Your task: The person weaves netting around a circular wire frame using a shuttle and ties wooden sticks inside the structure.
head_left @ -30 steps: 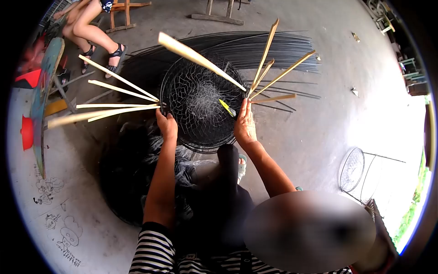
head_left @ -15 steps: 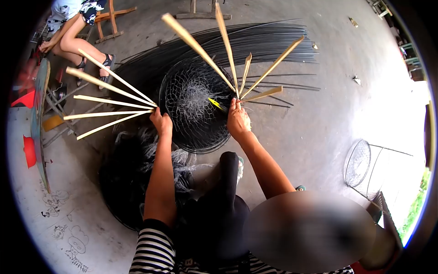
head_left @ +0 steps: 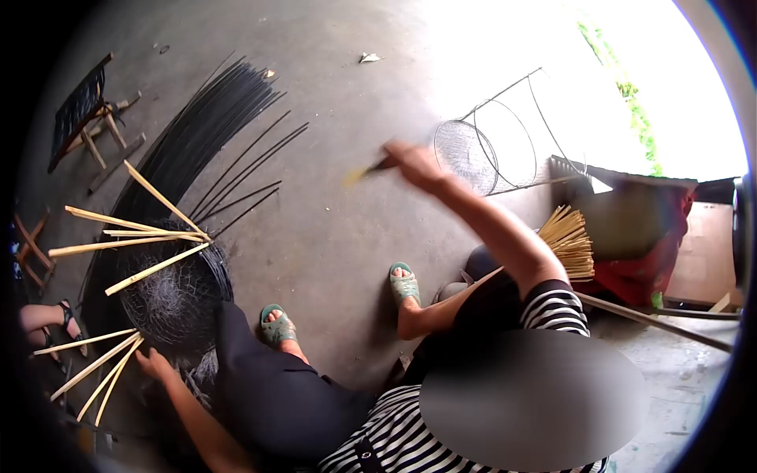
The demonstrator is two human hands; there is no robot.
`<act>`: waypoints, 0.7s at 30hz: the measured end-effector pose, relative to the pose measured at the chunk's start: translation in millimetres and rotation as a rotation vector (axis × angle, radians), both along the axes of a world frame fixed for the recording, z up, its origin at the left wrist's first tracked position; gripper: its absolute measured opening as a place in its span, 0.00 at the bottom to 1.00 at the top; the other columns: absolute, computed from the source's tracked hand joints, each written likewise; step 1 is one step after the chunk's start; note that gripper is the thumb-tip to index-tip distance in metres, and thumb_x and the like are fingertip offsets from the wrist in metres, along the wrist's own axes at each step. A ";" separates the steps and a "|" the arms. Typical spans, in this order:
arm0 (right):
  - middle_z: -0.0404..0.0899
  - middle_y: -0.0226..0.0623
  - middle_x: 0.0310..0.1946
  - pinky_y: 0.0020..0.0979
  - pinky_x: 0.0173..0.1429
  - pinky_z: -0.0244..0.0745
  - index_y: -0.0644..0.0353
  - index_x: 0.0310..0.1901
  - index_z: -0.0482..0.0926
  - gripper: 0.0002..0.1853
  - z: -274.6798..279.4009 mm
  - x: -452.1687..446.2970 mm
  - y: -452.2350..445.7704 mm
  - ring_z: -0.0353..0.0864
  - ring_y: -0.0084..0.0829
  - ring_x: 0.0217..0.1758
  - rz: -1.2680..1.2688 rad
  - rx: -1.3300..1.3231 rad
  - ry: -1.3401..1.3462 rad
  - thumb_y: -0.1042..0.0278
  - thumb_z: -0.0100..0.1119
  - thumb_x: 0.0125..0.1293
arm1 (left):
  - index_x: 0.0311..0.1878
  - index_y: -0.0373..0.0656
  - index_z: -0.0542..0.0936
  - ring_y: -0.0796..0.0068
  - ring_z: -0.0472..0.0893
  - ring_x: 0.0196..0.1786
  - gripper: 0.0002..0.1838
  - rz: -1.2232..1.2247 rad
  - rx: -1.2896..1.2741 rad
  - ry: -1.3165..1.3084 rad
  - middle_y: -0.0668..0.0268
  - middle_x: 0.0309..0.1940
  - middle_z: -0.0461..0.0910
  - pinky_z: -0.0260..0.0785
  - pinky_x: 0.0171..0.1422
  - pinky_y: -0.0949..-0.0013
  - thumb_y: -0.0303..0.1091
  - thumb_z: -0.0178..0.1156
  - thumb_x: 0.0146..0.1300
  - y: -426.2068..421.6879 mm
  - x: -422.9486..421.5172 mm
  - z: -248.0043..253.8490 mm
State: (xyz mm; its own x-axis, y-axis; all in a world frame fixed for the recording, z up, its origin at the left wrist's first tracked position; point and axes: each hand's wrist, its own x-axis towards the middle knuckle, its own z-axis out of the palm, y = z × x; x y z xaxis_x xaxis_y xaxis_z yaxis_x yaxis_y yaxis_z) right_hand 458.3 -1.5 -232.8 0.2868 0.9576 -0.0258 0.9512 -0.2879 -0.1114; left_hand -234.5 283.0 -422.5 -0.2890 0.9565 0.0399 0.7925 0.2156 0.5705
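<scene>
My right hand (head_left: 414, 167), blurred by motion, is raised over the floor to the right of the net. Its fingers are closed on a small dark tool with a yellow end (head_left: 355, 176), too smeared to name. At lower left, my left hand (head_left: 156, 365) has bent fingers at the gathered ends of a fan of pale bamboo strips (head_left: 95, 364). A second fan of strips (head_left: 130, 236) stays spread on the far rim without a hand on it. Between the fans lies a round black-rimmed wire-mesh net (head_left: 169, 296), next to my knee.
A bundle of long black rods (head_left: 197, 130) lies on the floor, with several loose ones beside it. A hooped net frame (head_left: 465, 154) stands at upper right. Near my right leg is a bundle of cut strips (head_left: 569, 246). At left are a wooden chair (head_left: 91, 114) and another person's feet (head_left: 69, 322).
My right hand has left its fan of strips and swung right with the tool. My left hand remains by the other fan. The whole view has turned to the right.
</scene>
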 end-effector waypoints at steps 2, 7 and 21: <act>0.76 0.41 0.47 0.38 0.56 0.67 0.52 0.57 0.72 0.17 33.6 91.6 -68.6 0.73 0.36 0.53 -0.549 0.063 -0.130 0.65 0.39 0.70 | 0.63 0.30 0.64 0.55 0.67 0.65 0.28 -0.042 -0.023 -0.145 0.47 0.63 0.66 0.55 0.70 0.63 0.26 0.54 0.58 -16.6 -12.0 -4.6; 0.77 0.50 0.40 0.45 0.53 0.67 0.67 0.53 0.70 0.17 88.6 142.1 -194.7 0.75 0.46 0.45 -1.105 0.082 -0.384 0.68 0.41 0.67 | 0.58 0.30 0.70 0.67 0.76 0.53 0.22 -0.269 -0.136 -0.264 0.53 0.54 0.74 0.65 0.63 0.68 0.22 0.53 0.59 -55.8 -17.4 10.8; 0.74 0.37 0.34 0.36 0.49 0.71 0.56 0.43 0.76 0.13 117.6 -73.5 -177.8 0.75 0.39 0.43 0.186 0.207 0.046 0.77 0.48 0.56 | 0.50 0.32 0.75 0.71 0.76 0.53 0.13 -0.889 0.353 -0.373 0.61 0.49 0.76 0.65 0.60 0.71 0.19 0.49 0.64 -201.0 218.6 310.7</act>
